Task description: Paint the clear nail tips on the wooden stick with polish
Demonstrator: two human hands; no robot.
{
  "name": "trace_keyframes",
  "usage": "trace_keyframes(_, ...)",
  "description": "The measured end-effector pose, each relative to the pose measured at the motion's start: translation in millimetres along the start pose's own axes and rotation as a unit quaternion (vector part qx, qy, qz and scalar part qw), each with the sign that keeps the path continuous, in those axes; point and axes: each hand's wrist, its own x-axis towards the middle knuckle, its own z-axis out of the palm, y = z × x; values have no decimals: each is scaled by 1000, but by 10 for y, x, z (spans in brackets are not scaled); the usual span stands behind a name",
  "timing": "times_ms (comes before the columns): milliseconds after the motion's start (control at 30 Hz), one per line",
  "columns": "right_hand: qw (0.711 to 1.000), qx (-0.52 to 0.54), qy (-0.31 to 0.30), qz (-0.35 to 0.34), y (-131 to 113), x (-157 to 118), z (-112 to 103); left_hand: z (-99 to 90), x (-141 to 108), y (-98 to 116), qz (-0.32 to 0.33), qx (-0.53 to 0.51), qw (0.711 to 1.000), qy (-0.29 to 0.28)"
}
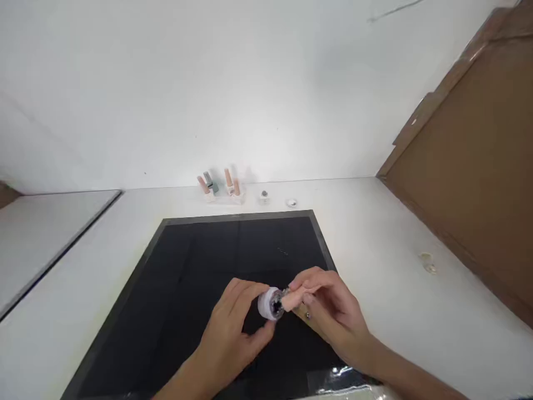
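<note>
A small whitish round jar, tipped on its side with its dark mouth facing right, is gripped between the thumb and fingers of my left hand. Close to that mouth, my right hand pinches a pinkish-orange piece, whose tip is at the jar's opening. A tan strip with a small shiny dot lies under my right fingers; what it is cannot be made out. Both hands are above the black mat.
Behind the mat stand several small bottles with pink and grey caps, a small clear container and a small white dish. A clear scrap lies at the right, beside a brown cardboard panel.
</note>
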Motion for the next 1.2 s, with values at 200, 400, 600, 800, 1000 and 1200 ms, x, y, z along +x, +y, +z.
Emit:
trace_keyframes(200,999,14,9,31,-12,-1,9,-17,-17,9,15,4,1000,9)
trace_keyframes(400,997,47,35,40,-25,11,23,-12,-14,12,13,6,1000,13)
trace_keyframes(600,995,18,89,30,-52,53,-8,-41,-13,-14,-11,11,1000,16)
trace_keyframes(800,991,17,127,31,-47,79,-55,-67,19,-22,-61,3,998,15)
trace_keyframes(1000,988,22,146,32,-48,92,-94,-72,15,-39,-151,-47,987,-21)
trace_keyframes(1200,982,33,172,71,-73,120,-131,-59,62,-107,-218,-79,969,-83)
